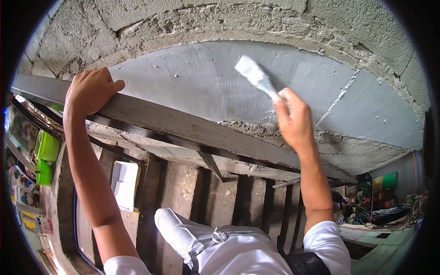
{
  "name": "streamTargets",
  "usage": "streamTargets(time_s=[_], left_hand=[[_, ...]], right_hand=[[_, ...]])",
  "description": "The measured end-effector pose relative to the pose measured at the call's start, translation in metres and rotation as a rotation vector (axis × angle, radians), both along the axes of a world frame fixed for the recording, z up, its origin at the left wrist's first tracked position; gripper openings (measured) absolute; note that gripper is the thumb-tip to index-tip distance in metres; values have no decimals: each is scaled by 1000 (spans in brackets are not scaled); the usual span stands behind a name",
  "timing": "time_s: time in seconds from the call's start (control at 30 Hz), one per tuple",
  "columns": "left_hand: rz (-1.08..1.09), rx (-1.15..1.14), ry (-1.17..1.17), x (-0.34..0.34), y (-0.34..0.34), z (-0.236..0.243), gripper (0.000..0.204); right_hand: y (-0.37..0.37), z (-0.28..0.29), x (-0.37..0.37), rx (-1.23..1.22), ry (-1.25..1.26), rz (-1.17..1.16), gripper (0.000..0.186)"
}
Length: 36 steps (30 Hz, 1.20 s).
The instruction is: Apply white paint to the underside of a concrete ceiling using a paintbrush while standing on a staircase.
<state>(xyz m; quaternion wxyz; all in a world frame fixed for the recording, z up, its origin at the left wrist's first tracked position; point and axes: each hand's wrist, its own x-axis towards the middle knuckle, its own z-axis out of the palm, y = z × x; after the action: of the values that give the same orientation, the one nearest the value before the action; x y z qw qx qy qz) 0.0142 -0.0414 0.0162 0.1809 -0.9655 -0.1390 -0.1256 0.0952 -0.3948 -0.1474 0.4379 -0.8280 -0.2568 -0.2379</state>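
My left hand (94, 89) grips the top edge of a weathered wooden beam (183, 130) that runs across the view, its fingers curled over it. My right hand (293, 119) is closed round the handle of a white-coated flat brush (254, 75), whose head is raised to the upper left over a smooth grey panel (174, 78). The panel has scattered white specks and a rough white seam near its right part. Whether the brush touches the surface I cannot tell. Rough concrete (321, 20) borders the panel along its curved top.
Below the beam are concrete steps (211, 192), with a white tray-like object (126, 183) on them at left and my white-clothed leg. Green plastic containers (46, 156) are at far left. A green drum (385, 181) and cluttered cables and items (389, 215) fill the lower right.
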Motion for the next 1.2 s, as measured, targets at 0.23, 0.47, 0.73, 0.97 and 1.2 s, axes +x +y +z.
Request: streamTargets(time_s=[0.23, 0.47, 0.73, 0.97, 1.2], left_hand=[[54, 2, 49, -1, 2, 0, 44], [-13, -11, -20, 0, 3, -2, 45], [62, -17, 49, 3, 3, -1, 37], [53, -11, 7, 1, -1, 1, 46], [31, -4, -8, 1, 5, -2, 45]], right_hand=[[-73, -3, -22, 2, 94, -146, 20], [-11, 0, -6, 56, 95, 41, 18], [-77, -40, -15, 377, 392, -70, 16], [-1, -8, -7, 542, 411, 252, 21], [-3, -49, -13, 210, 623, 169, 28]])
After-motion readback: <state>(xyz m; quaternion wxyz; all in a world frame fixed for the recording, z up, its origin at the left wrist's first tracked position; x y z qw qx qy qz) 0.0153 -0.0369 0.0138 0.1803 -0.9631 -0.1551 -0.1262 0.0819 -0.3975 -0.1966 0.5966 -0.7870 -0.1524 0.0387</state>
